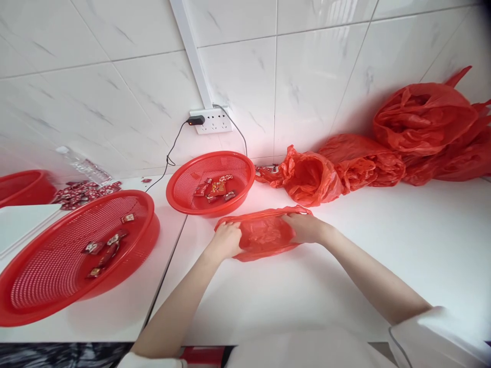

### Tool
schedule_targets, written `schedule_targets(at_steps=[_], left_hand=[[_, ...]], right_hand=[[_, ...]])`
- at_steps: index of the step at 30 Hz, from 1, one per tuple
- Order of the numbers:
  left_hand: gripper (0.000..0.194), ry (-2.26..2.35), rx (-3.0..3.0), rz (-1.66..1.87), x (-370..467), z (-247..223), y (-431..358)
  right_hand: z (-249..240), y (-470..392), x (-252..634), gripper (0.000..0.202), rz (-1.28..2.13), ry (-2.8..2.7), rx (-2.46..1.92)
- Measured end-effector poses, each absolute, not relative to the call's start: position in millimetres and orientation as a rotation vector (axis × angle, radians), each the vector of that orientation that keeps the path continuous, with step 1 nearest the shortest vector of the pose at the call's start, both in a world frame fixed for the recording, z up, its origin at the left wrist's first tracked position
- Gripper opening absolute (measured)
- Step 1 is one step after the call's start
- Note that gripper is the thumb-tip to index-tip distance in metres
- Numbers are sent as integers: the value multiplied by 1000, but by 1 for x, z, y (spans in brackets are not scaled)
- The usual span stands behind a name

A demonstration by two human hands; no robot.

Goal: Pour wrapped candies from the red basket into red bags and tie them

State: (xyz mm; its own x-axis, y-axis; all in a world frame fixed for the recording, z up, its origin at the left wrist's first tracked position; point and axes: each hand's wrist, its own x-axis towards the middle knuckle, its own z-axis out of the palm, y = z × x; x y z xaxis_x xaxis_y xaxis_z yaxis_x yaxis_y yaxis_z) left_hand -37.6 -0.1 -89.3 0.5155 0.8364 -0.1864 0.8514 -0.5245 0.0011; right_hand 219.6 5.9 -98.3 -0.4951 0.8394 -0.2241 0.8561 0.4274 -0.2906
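Observation:
A thin red plastic bag (264, 235) lies on the white table, its mouth spread wide between my hands. My left hand (229, 239) grips the bag's left edge with its fingers curled over the rim. At the opposite side my right hand (303, 228) holds the right edge, its fingers partly hidden inside the bag. Just behind the bag stands a round red basket (180, 197) with several small wrapped pieces (218, 189) in it. A larger red basket (46, 266) at the left also holds several wrapped pieces (115, 237).
Crumpled red bags (312, 179) and bigger red bundles (424, 120) line the wall at the right. A power strip (215, 121) with cables is on the wall. A pile of wrapped pieces (79, 194), a clear bottle (86, 166) and a white lid-like board (23, 225) are at the left.

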Motion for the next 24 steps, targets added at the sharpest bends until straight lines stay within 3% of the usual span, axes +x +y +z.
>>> schedule_targets(at_steps=[3, 7, 11, 13, 17, 19, 24], left_hand=[[20, 1422, 2633, -217, -41, -89, 0], [27, 1386, 2576, -179, -41, -85, -3], [35, 1410, 2534, -69, -30, -83, -8], [41, 1401, 2548, 32, -25, -87, -9], [78, 1266, 2516, 55, -26, -101, -4], [87, 1244, 2416, 7, -32, -106, 0], [85, 1199, 2259, -6, -44, -105, 10]], right_hand=[[-94, 5, 222, 56, -465, 2824, 1402], [-98, 5, 223, 18, -366, 3191, 1143], [-108, 8, 213, 26, -493, 3371, 1078], [-113, 12, 208, 43, -593, 3355, 1065], [-121, 22, 210, 82, -687, 3222, 1073], [-125, 27, 217, 92, -747, 3100, 1162], [-128, 32, 230, 76, -945, 2900, 1280]])
